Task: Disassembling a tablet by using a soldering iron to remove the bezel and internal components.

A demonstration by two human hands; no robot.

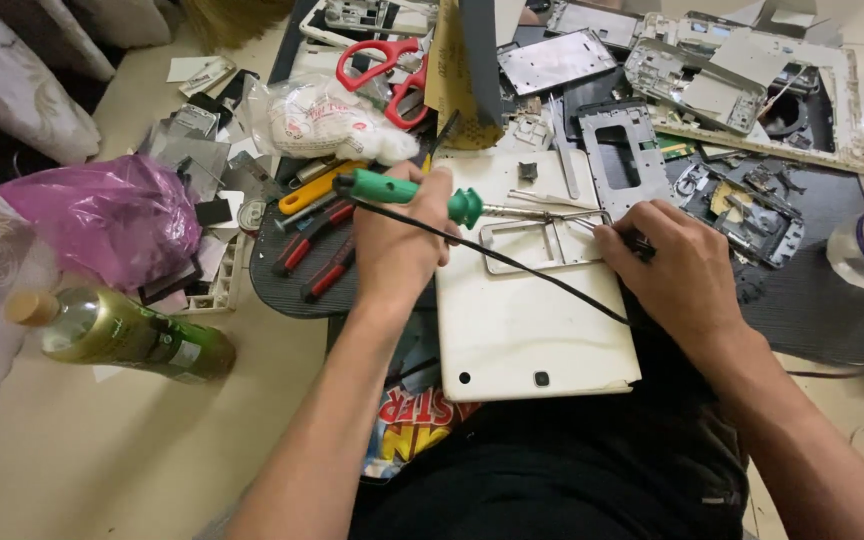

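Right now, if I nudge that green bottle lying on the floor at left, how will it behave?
The green bottle lies on its side on smooth floor, so it would probably roll. It looks like corked glass, likely heavy and breakable. Its glossy surface may be slippery.

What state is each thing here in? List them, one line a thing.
Soldering iron: gripped in the left hand, tip lying over the metal frame.
Right hand: pinching a thin tool at the frame's edge.
White tablet back: lying flat under the frame.
Red scissors: lying partly open.
Green bottle: on its side, capped.
Pink bag: crumpled.
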